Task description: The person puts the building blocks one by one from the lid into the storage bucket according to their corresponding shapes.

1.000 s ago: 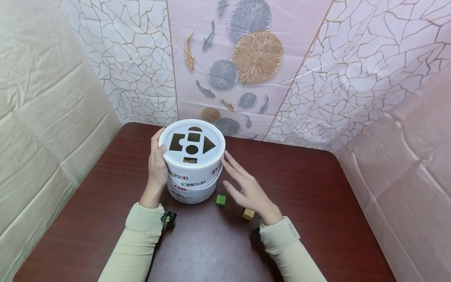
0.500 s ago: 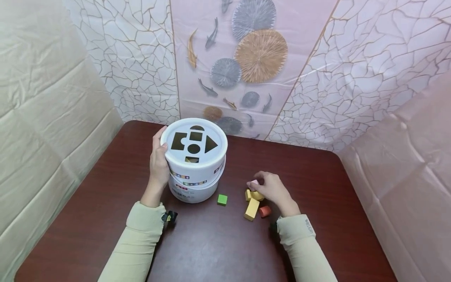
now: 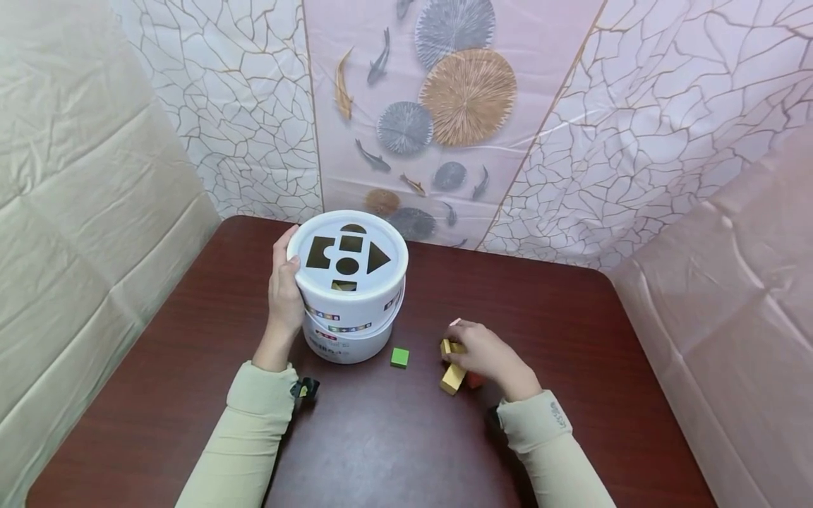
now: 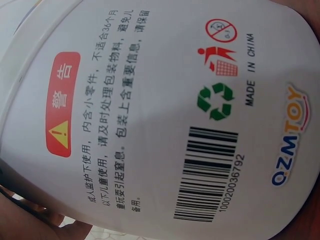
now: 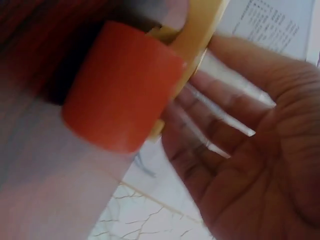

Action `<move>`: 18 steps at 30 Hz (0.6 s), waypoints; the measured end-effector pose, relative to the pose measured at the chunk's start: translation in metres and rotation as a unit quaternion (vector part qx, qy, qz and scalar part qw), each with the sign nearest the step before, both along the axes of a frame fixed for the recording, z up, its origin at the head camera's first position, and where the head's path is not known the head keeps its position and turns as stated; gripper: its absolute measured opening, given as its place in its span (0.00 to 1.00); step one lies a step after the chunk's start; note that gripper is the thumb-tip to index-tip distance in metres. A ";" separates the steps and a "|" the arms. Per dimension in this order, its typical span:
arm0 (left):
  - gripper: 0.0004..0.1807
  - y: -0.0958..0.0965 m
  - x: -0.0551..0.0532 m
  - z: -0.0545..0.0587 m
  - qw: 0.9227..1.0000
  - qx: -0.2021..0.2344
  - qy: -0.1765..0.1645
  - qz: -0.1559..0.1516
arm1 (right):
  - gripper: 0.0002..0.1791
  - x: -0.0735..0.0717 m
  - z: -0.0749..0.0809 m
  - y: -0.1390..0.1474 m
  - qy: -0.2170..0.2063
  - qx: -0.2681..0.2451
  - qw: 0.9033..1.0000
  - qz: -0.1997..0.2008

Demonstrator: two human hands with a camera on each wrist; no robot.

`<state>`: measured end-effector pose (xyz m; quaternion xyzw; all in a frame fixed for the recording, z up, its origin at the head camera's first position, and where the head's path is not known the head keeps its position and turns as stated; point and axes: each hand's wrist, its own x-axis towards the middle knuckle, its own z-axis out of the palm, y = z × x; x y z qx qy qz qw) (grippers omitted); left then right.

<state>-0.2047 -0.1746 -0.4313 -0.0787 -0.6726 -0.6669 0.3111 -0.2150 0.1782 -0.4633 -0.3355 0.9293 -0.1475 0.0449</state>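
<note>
A white lidded bucket (image 3: 356, 317) stands on the table, its lid (image 3: 390, 243) cut with differently shaped holes. My left hand (image 3: 285, 300) holds its left side near the rim, the thumb on the front and the fingers farther back. In the left wrist view, the bucket's printed wall (image 4: 150, 150) fills most of the frame. To the right, my right hand (image 3: 492, 356) reaches over wooden blocks: a long yellow block (image 3: 453, 379), a yellow curved block (image 5: 200, 30) and a red cylinder (image 5: 122, 87). Its fingertips are hidden behind the yellow curved block, so the grip is unclear.
A small green block (image 3: 399, 358) lies between the bucket and the right hand. A pale pink block (image 3: 455, 322) shows just beyond the right fingers. The brown table (image 3: 375, 437) ends at patterned cloth walls (image 3: 641, 134) on the back and sides.
My right hand has left the bucket's right side and gone right to the blocks. Over the last half second it shifts slightly down over them. The left hand stays on the bucket.
</note>
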 end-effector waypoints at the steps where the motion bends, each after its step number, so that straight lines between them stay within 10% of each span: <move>1: 0.32 0.000 0.000 0.000 1.000 -0.001 0.001 0.000 | 0.10 0.000 0.000 -0.002 -0.001 0.019 1.000 -0.004; 10: 0.32 0.000 -0.002 -0.003 1.000 -0.013 -0.006 0.001 | 0.13 -0.008 -0.002 -0.019 0.011 0.106 0.994 -0.037; 18: 0.32 -0.002 -0.002 -0.002 1.000 -0.016 -0.003 0.007 | 0.14 -0.011 0.001 -0.023 0.012 -0.073 0.997 -0.007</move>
